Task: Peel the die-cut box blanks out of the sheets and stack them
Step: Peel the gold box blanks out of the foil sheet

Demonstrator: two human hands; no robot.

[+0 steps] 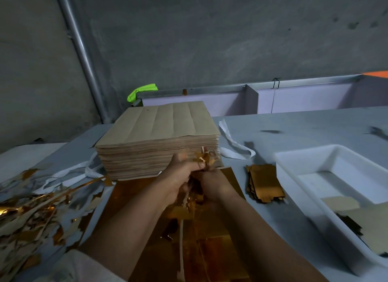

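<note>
Scrap pile [31,208] far left. At centre, the sheets [159,134] stand stacked. In front of them the left hand [180,176] and right hand [214,183] meet, both clutching gold trim [206,158]. Blanks [264,183] lie stacked at right, beside the tray [294,162].

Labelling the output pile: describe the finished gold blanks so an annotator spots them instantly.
Find the tall brown sheet stack mid-table, then the white tray to its right. Between them lies a small pile of gold blanks, stacked flat, unlike the tangled scrap heap far left.
</note>
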